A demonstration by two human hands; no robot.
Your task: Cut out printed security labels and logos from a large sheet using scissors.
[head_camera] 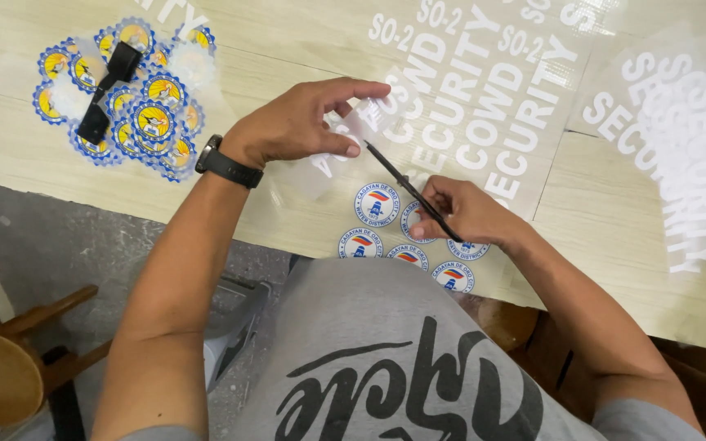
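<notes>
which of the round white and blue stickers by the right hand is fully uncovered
The round sticker farthest up and left in the cluster, just left of the thin black tool. The right hand or the person's grey shirt overlaps the others.
</notes>
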